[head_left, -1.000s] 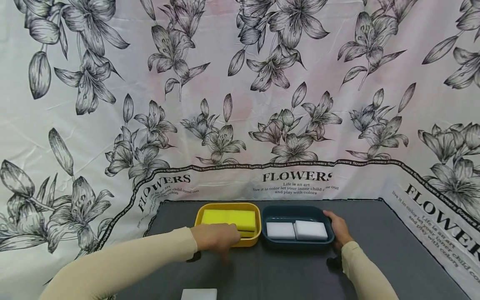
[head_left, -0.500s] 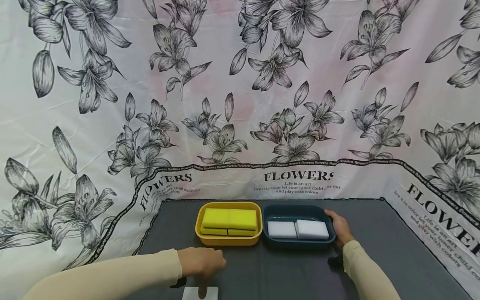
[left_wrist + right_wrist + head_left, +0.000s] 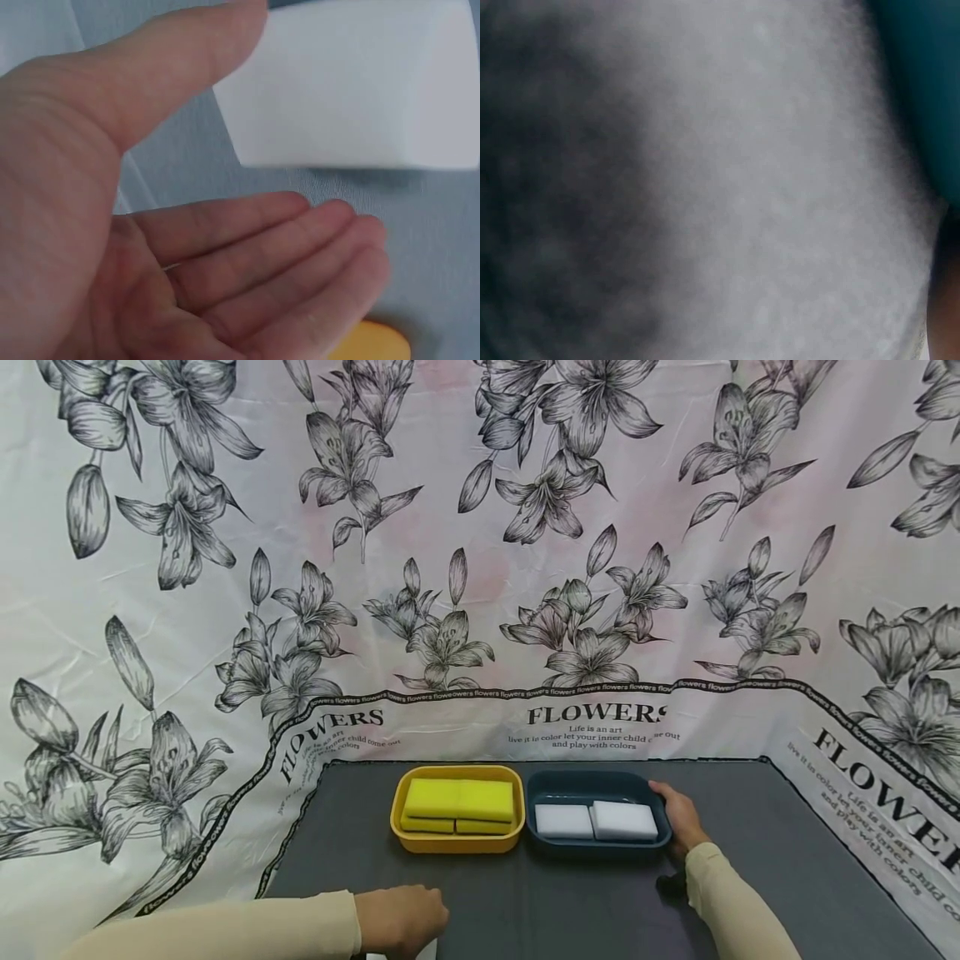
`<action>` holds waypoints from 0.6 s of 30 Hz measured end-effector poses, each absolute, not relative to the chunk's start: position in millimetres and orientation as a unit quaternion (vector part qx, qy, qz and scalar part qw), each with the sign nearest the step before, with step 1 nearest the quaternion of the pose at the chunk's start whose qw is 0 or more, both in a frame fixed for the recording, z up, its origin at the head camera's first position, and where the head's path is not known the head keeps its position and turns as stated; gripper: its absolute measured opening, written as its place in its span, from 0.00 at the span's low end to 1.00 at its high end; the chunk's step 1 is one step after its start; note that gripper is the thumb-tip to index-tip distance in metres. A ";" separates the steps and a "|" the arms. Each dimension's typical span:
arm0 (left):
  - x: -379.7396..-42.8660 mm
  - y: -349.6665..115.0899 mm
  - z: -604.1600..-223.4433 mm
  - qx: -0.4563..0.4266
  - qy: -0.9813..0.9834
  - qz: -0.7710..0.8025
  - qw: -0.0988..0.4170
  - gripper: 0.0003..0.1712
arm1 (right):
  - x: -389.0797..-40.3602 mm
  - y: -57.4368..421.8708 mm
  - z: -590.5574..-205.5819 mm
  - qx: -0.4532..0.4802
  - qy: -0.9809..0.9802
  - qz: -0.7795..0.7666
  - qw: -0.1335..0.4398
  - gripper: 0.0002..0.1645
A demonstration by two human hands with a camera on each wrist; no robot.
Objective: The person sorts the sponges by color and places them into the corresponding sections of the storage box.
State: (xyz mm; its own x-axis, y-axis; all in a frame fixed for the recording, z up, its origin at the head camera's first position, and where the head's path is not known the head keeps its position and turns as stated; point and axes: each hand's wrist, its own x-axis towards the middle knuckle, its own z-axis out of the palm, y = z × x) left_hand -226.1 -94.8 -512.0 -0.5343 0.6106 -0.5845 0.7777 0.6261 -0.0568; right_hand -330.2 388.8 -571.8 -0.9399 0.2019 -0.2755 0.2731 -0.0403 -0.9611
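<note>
My left hand (image 3: 401,920) is low at the front of the table, over a white sponge (image 3: 337,82). In the left wrist view its fingers stretch out nearly straight beside the sponge, and the thumb overlaps one corner. From the head view most of that sponge is hidden under the hand. My right hand (image 3: 678,818) holds the right end of a dark blue bin (image 3: 592,850), thumb at the rim. Two white sponges (image 3: 626,820) lie side by side inside this bin. The right wrist view is mostly blurred grey, with a teal strip of the bin at its edge.
Left of the blue bin and close against it stands a yellow bin (image 3: 457,844) with several yellow sponges (image 3: 459,797) stacked in it. A floral cloth (image 3: 480,610) hangs behind the dark grey table (image 3: 585,910) and along both sides.
My left hand has come from the yellow bin toward the front of the table, over the white sponge there. My right hand stays at the blue bin.
</note>
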 end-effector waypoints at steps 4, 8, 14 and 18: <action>-260.4 -120.0 -599.0 0.442 0.847 -0.107 0.275 0.03 | -328.8 387.6 -573.3 0.163 0.702 -0.692 0.037 0.49; -258.6 -121.3 -610.1 0.435 0.848 -0.103 0.285 0.06 | -329.0 387.1 -573.4 0.162 0.705 -0.689 0.041 0.51; -263.3 -122.0 -636.0 0.384 0.862 -0.102 0.314 0.08 | -328.0 387.8 -571.4 0.168 0.707 -0.685 0.046 0.52; -259.1 -115.1 -627.5 0.346 0.869 -0.111 0.337 0.08 | -327.6 388.5 -570.8 0.172 0.710 -0.681 0.045 0.52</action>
